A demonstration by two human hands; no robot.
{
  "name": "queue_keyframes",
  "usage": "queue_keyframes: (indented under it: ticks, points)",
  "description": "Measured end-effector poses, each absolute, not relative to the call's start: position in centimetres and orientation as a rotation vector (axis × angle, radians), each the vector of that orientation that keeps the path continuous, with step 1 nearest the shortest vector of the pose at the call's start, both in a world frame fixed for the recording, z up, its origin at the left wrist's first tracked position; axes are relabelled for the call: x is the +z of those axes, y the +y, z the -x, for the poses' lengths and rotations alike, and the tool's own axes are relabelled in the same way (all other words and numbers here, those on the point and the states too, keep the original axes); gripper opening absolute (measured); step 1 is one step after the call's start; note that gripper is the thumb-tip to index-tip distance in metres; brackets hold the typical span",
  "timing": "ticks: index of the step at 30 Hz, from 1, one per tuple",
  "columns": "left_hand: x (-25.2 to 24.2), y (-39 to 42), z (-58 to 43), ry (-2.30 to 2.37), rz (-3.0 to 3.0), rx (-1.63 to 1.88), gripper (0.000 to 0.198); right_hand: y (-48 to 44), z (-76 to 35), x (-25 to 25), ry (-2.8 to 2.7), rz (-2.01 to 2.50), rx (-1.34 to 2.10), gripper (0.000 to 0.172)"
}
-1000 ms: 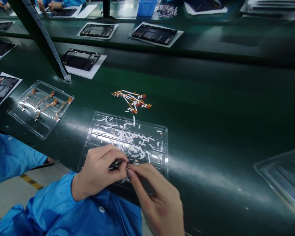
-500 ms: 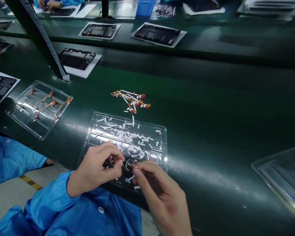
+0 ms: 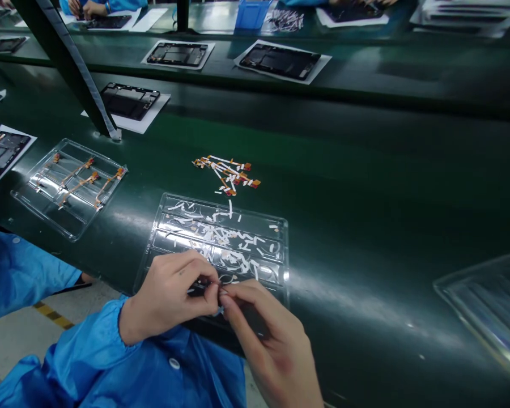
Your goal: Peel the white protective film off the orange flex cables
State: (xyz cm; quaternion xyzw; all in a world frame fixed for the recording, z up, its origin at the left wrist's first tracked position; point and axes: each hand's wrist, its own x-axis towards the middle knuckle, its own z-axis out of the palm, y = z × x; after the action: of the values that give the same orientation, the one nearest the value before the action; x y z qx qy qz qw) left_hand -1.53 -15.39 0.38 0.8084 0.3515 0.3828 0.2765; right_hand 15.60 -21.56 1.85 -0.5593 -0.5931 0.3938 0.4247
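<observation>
**Bench stock, nearest edge outward**

Item 1. My left hand [image 3: 170, 297], blue sleeve at the wrist, fingers curled and pressed together on a small dark part [image 3: 200, 288] at the near edge of the tabletop [image 3: 365, 187]. The part is mostly hidden by my fingers; what it is I cannot tell.

Item 2. My right hand [image 3: 272, 345], thumb and forefinger pinched at a small white strip [image 3: 219, 310], fingertips touching those of my left hand.

Item 3. Clear plastic tray [image 3: 280, 226], directly under and beyond both hands, ribbed into long lanes, littered with white paper slips [image 3: 221, 241].

Item 4. Loose heap of orange flex cables [image 3: 227, 171], just beyond the tray, lying on the bare green tabletop with a few white strips mixed in.

Item 5. Second clear tray [image 3: 29, 207], to the left, holding several orange flex cables laid apart in its lanes.

Item 6. Third clear tray [image 3: 484, 306], at the right edge, partly out of view.

Item 7. Dark device frames on white sheets [image 3: 130, 102], farther off, in rows across the tabletop.

Item 8. Blue bin [image 3: 250, 12], at the far side.
</observation>
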Motion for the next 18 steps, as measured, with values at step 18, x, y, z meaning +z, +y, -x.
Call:
queue_keyframes:
  ticks: [18]
  points:
    - [1.2, -14.7, 3.1, 0.833, -1.928, 0.826, 0.014, -21.4, -15.7, 1.2, -1.448, 1.479, 1.115, 0.011]
